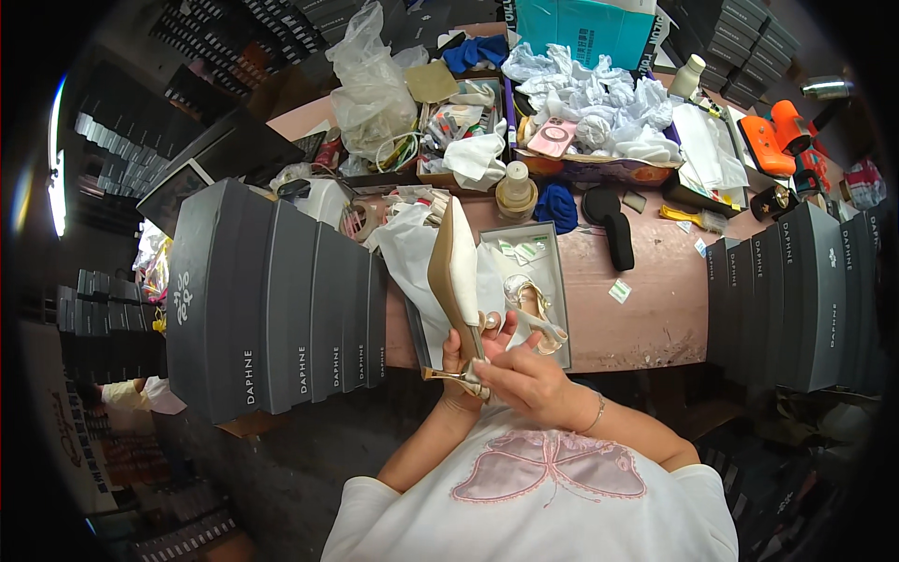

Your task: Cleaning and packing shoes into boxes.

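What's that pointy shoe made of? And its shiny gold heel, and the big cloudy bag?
The pointed shoe looks smooth and white along its side, maybe leather or imitation leather; I can't tell which. Its gold heel gleams like metal, but might be coated plastic. The cloudy bag is probably thin plastic: it's glossy, crinkled and lets some light through.

A white, pointed-toe shoe (pixel 459 276) with a tan sole is held aloft. Its sole and slim golden heel face left.
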`<state>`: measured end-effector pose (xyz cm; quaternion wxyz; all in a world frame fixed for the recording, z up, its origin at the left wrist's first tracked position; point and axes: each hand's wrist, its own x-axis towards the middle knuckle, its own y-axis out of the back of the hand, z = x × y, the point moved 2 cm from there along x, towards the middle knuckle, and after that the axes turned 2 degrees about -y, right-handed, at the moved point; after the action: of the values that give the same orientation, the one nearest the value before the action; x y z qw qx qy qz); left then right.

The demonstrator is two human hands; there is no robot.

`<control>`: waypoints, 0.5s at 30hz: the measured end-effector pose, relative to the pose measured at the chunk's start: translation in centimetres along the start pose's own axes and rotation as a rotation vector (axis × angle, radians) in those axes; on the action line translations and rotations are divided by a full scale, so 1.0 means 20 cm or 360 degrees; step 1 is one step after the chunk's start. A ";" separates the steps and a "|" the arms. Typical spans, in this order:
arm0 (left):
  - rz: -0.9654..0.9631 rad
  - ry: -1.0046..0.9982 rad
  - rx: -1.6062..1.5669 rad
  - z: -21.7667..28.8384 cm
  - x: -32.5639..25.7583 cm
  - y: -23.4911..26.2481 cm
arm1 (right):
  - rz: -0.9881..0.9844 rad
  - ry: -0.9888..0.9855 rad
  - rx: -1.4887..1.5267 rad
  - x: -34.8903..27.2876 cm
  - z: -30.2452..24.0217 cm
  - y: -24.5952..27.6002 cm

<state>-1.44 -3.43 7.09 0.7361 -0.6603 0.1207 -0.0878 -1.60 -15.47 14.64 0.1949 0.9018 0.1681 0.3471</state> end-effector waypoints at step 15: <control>0.0317 0.0027 0.0232 0.03 -0.08 0.03 | 0.0137 0.0090 -0.0120 0.07 0.05 0.04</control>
<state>-2.80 -2.39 6.62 0.7861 -0.5890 0.1854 -0.0284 0.20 -15.75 15.08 0.2088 0.8901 0.1213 0.3866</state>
